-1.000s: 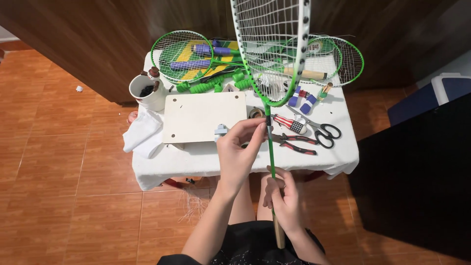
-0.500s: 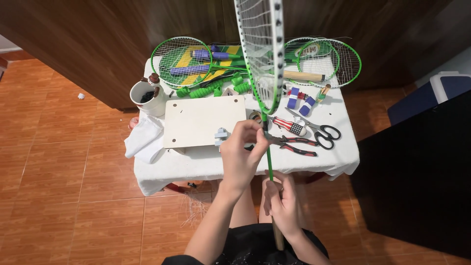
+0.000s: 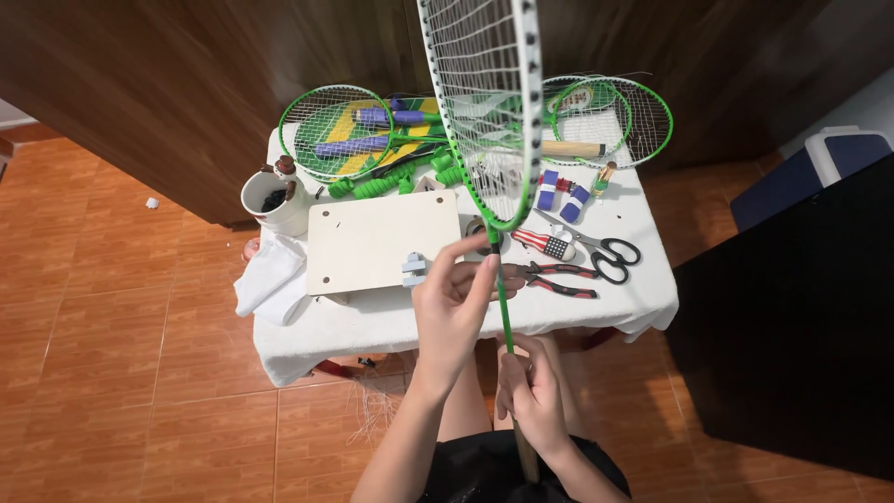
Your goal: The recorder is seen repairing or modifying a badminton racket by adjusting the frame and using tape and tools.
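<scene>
Racket: I hold the green badminton racket (image 3: 492, 140) upright over the bench's (image 3: 643, 289) near edge.
Left grip: left hand (image 3: 452, 312) pinches the thin shaft just below the head.
Right grip: right hand (image 3: 529, 396) wraps the handle.
Handling: I judge it light, shaft springy, strings fragile; handle and shaft are the safe holds.

Left hand (image 3: 456, 303) raised, fingertips pinched; right hand (image 3: 533, 396) lower, apparently in a closed grip
</scene>
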